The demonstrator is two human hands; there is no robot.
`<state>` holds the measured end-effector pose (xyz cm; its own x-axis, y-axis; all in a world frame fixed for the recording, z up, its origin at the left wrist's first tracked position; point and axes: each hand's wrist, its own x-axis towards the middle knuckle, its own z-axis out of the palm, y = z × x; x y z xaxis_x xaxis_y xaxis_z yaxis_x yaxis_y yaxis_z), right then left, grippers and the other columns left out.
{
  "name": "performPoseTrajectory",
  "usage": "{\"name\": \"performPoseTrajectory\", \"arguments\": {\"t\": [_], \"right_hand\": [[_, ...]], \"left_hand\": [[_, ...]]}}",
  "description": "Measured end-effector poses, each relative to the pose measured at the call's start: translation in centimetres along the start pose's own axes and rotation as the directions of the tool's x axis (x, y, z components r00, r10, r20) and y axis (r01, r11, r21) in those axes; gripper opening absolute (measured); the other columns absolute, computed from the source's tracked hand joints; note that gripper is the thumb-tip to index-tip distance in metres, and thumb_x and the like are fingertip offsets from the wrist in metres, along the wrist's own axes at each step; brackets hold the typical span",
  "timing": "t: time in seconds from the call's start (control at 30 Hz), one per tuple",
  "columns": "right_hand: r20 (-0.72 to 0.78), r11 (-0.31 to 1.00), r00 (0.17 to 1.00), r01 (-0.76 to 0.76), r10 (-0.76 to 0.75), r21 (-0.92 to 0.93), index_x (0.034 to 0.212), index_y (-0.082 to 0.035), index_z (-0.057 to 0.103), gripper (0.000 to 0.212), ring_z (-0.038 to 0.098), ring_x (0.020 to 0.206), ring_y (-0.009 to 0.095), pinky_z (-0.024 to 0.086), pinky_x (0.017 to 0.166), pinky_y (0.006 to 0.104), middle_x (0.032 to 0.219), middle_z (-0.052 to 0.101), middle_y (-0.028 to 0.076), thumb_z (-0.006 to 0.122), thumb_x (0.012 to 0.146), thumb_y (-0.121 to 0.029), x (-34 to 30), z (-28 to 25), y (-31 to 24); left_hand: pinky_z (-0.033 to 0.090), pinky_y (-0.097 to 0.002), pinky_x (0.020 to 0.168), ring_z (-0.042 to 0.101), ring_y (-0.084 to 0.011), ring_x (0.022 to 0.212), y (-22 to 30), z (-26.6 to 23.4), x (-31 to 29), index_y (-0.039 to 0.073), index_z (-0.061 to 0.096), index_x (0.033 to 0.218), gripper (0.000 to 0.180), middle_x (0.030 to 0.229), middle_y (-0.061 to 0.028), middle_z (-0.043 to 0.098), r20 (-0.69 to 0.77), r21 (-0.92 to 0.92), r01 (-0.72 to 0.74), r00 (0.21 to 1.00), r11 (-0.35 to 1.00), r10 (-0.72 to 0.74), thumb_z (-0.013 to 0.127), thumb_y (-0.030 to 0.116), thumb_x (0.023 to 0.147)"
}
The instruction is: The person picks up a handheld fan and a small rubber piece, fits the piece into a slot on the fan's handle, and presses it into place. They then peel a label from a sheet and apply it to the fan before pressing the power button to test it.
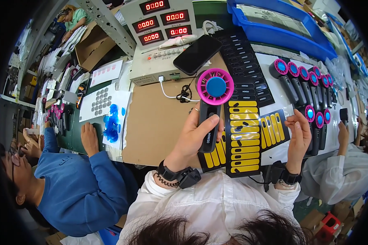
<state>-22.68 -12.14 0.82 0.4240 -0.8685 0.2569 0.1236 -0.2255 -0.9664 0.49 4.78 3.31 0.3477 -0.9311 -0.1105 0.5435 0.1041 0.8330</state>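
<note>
My left hand (194, 132) is wrapped round the black handle of a small handheld fan (209, 122), held upright over the bench. Its round head has a pink grille with a blue disc in the centre. Raised to the right of the label sheets, my right hand (297, 132) has its fingers curled in toward the thumb; whatever they pinch, if anything, is too small to make out. Between my hands lies a sheet of yellow-backed labels (244, 136), with some black labels left on it. A smaller yellow label sheet (272, 130) sits beside it, near my right hand.
Several similar fans (302, 81) lie in rows at the right. Black label sheets (243, 61), a phone (197, 54) and a tester with red displays (163, 24) stand behind. A blue tray (282, 24) is at the back. A co-worker in blue (81, 179) sits at left.
</note>
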Motion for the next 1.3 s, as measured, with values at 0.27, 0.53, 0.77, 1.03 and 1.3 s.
{"name": "performPoseTrajectory", "arguments": {"t": [0.27, 0.53, 0.77, 1.03, 1.3], "right_hand": [[-0.176, 0.621, 0.946, 0.032, -0.27, -0.783, 0.117, -0.004, 0.053, 0.033, 0.054, 0.093, 0.016, 0.041, 0.083, 0.0271, 0.102, 0.056, 0.008, 0.056, 0.085, -0.011, 0.5, -6.4, 1.8], [-0.128, 0.5, 0.963, 0.009, -0.238, -0.866, 0.116, -0.005, 0.053, 0.035, 0.052, 0.097, 0.022, 0.04, 0.084, 0.029, 0.106, 0.053, 0.01, 0.059, 0.082, -0.012, -0.7, -7.8, 2.8], [-0.119, 0.492, 0.965, 0.011, -0.232, -0.87, 0.116, -0.005, 0.054, 0.034, 0.053, 0.098, 0.022, 0.04, 0.086, 0.0288, 0.106, 0.053, 0.01, 0.058, 0.083, -0.012, -0.7, -8.1, 2.7], [-0.1, 0.465, 0.963, 0.028, -0.249, -0.885, 0.115, -0.004, 0.054, 0.033, 0.053, 0.099, 0.022, 0.039, 0.087, 0.0289, 0.107, 0.053, 0.011, 0.058, 0.083, -0.011, -0.7, -8.0, 2.7], [-0.099, 0.48, 0.96, 0.04, -0.26, -0.876, 0.115, -0.004, 0.054, 0.033, 0.052, 0.099, 0.022, 0.039, 0.087, 0.0294, 0.107, 0.053, 0.01, 0.058, 0.083, -0.01, -0.6, -7.8, 2.4]], "left_hand": [[0.045, -0.025, 0.059, 0.053, -0.0124, 0.065, 0.0, -0.4, -0.3, 0.009, 0.029, 0.129, 0.046, 0.079, -0.0082, 0.054, 0.047, 0.042, -0.031, 0.998, 0.999, 0.029, 0.05, 0.013, 0.089], [0.047, -0.0269, 0.056, 0.055, -0.015, 0.063, -0.7, -1.7, 0.2, 0.006, 0.035, 0.112, 0.028, 0.081, -0.0118, 0.056, 0.079, -0.07, -0.029, 0.996, 0.997, 0.034, 0.048, 0.013, 0.089], [0.048, -0.0276, 0.054, 0.056, -0.0162, 0.063, -0.7, -1.8, 0.0, 0.006, 0.036, 0.106, 0.022, 0.082, -0.013, 0.056, 0.027, -0.074, -0.035, 0.999, 0.997, 0.037, 0.047, 0.016, 0.089], [0.048, -0.0277, 0.054, 0.056, -0.0164, 0.063, -0.8, -2.2, -0.2, 0.006, 0.037, 0.108, 0.025, 0.082, -0.0126, 0.056, 0.048, -0.089, 0.006, 0.999, 0.996, -0.002, 0.048, 0.017, 0.088], [0.047, -0.0278, 0.054, 0.056, -0.0171, 0.062, -0.8, -2.3, -0.1, 0.004, 0.038, 0.115, 0.032, 0.081, -0.0126, 0.055, 0.053, -0.12, -0.002, 0.999, 0.993, 0.008, 0.048, 0.017, 0.087]]}}
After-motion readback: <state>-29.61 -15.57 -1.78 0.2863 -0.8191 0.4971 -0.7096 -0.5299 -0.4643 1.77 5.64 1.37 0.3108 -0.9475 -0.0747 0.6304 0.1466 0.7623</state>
